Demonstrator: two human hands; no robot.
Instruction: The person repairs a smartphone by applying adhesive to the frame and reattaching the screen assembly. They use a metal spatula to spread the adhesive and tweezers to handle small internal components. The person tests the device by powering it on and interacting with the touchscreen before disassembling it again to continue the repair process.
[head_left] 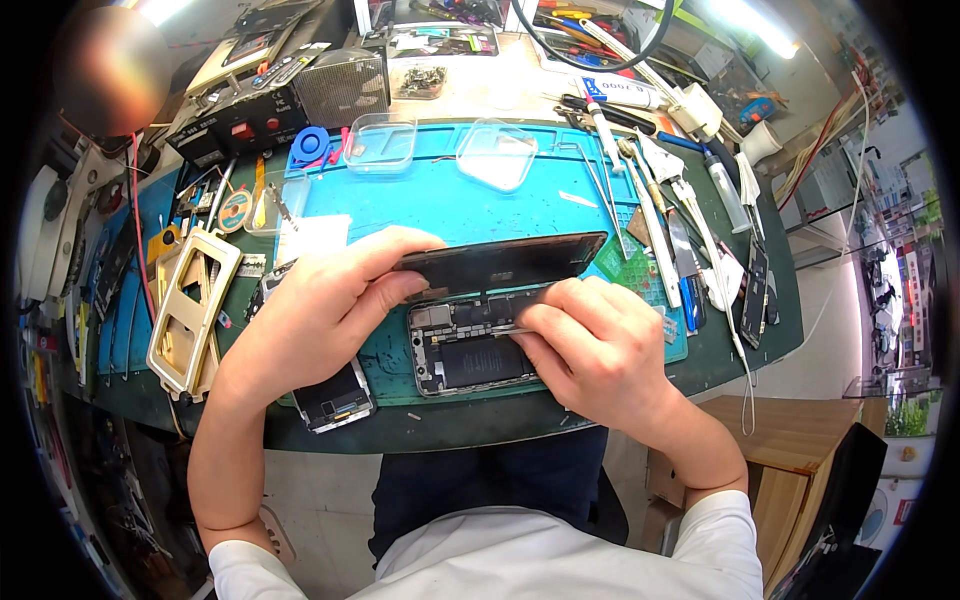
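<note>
An opened smartphone body lies on the blue mat, its dark battery and circuit parts exposed. Above its far edge the phone's screen panel is tilted up, held at its left end between thumb and fingers of my left hand. My right hand is closed over the right side of the phone. From its fingertips a thin silver tool points left onto the circuit parts; most of it is hidden in the hand, so I cannot tell its exact kind. Partly under my left wrist lies another dark phone part.
Two clear plastic trays stand at the mat's far side. A gold metal holder is at the left. Tweezers, a knife, brushes and a syringe crowd the right. A black boxy device stands back left.
</note>
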